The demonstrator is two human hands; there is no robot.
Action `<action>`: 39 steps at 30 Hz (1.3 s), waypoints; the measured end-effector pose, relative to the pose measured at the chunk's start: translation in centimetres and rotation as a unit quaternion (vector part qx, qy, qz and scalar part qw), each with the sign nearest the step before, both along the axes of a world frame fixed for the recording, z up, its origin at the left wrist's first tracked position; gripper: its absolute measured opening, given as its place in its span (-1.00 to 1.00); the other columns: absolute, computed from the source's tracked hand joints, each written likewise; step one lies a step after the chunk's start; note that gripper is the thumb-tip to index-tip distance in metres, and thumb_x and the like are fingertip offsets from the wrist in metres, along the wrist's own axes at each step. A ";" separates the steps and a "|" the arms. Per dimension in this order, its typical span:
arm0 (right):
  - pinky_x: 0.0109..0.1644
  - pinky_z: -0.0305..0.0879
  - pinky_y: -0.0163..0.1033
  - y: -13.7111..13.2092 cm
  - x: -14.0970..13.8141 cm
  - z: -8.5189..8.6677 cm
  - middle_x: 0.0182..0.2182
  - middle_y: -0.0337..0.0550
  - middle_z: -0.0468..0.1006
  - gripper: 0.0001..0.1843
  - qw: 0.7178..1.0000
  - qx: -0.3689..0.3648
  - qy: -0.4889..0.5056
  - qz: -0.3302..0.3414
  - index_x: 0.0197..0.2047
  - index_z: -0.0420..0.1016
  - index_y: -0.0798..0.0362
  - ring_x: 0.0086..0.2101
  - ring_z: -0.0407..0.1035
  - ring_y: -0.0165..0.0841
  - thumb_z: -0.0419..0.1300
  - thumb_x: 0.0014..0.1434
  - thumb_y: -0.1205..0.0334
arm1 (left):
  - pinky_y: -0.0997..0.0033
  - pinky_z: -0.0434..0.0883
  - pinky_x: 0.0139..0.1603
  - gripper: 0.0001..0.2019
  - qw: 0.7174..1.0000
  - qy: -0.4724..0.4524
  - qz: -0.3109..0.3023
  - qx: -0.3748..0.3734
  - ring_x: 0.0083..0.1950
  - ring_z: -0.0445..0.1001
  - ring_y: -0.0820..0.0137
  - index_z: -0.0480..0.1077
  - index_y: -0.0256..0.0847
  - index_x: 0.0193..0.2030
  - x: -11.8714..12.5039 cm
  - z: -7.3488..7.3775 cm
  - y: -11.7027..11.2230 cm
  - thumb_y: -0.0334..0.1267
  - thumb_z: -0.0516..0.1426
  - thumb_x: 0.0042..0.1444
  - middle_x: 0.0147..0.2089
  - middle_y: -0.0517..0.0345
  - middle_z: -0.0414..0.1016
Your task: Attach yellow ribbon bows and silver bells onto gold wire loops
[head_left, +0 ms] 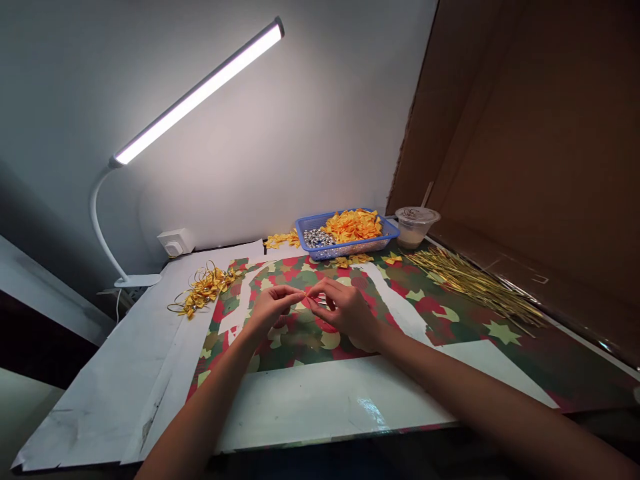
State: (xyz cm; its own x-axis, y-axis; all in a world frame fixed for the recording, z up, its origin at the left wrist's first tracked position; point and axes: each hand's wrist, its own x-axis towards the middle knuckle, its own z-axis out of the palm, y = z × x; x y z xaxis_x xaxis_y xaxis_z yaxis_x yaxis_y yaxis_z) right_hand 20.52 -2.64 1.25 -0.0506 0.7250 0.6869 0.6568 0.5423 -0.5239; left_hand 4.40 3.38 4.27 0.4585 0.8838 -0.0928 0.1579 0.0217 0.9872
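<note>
Over the middle of the patterned sheet, my left hand [274, 308] is closed in a pinch, thumb against forefinger. My right hand [350, 312] is pinched too, its fingertips meeting those of the left. Whatever lies between the fingertips is too small to make out. Left of my hands is a pile of yellow ribbon bows [207, 288] with thin gold loops. Beyond them stands a blue plastic basket [345, 251] holding orange-yellow bows [355, 227] and small silver balls [319, 238]. Gold wire-like strips [475, 283] lie in a bundle on the right.
A lidded plastic cup [415, 227] with a straw stands right of the basket. The clip-on lamp [200, 93] shines from the left. A cardboard wall [525, 133] rises along the right side. More loose bows [283, 239] lie near the basket.
</note>
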 end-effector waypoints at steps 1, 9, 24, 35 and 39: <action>-0.51 0.13 -0.31 0.0 0.0 0.0 -0.45 -0.14 0.54 -0.87 1.000 0.000 0.001 -0.001 -0.39 0.44 0.02 -0.59 0.25 -0.43 0.09 0.14 0.25 | 0.56 -0.05 -0.68 -0.69 1.000 0.000 0.001 -0.001 -0.64 0.00 0.61 0.52 -0.27 -0.52 0.0 0.0 0.0 -0.05 0.32 -0.33 -0.69 0.35 0.15; -0.50 0.14 -0.30 0.1 0.0 -0.1 -0.45 -0.14 0.54 -0.87 1.000 0.005 0.003 -0.008 -0.39 0.44 0.02 -0.59 0.26 -0.42 0.10 0.14 0.25 | 0.56 -0.04 -0.68 -0.72 1.000 0.000 -0.001 -0.006 -0.66 -0.02 0.62 0.51 -0.26 -0.53 -0.1 -0.1 0.0 -0.07 0.32 -0.30 -0.72 0.39 0.09; -0.50 0.16 -0.31 -0.2 0.1 0.0 -0.43 -0.15 0.54 -0.95 1.000 0.019 -0.004 -0.004 -0.34 0.43 0.04 -0.57 0.31 -0.43 0.14 0.12 0.30 | 0.57 -0.05 -0.68 -0.69 1.000 0.001 -0.002 -0.002 -0.65 0.03 0.61 0.52 -0.28 -0.49 -0.3 -0.5 0.3 -0.05 0.32 -0.29 -0.69 0.35 0.15; -0.54 0.15 -0.36 -0.2 0.1 0.1 -0.45 -0.19 0.54 -0.93 0.998 0.061 -0.014 0.000 -0.37 0.42 0.06 -0.61 0.25 -0.48 0.13 0.13 0.35 | 0.57 -0.04 -0.69 -0.71 1.000 -0.007 -0.007 -0.006 -0.65 0.00 0.62 0.52 -0.27 -0.51 0.0 -0.2 0.1 -0.07 0.32 -0.30 -0.69 0.37 0.15; -0.54 0.16 -0.37 0.1 0.1 -0.2 -0.46 -0.20 0.54 -0.93 0.997 0.071 -0.014 0.001 -0.38 0.42 0.05 -0.60 0.26 -0.48 0.14 0.13 0.35 | 0.57 -0.05 -0.69 -0.71 1.000 -0.009 -0.007 -0.002 -0.65 0.01 0.62 0.52 -0.28 -0.50 -0.1 -0.5 0.4 -0.07 0.32 -0.30 -0.68 0.36 0.16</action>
State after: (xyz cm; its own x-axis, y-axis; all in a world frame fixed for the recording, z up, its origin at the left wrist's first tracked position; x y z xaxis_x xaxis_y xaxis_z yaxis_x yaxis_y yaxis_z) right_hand 20.62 -2.56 1.07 -0.0719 0.6196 0.7816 0.6685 0.6115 -0.4232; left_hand 4.26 3.75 3.78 0.4719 0.8773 -0.0875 0.1411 0.0229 0.9897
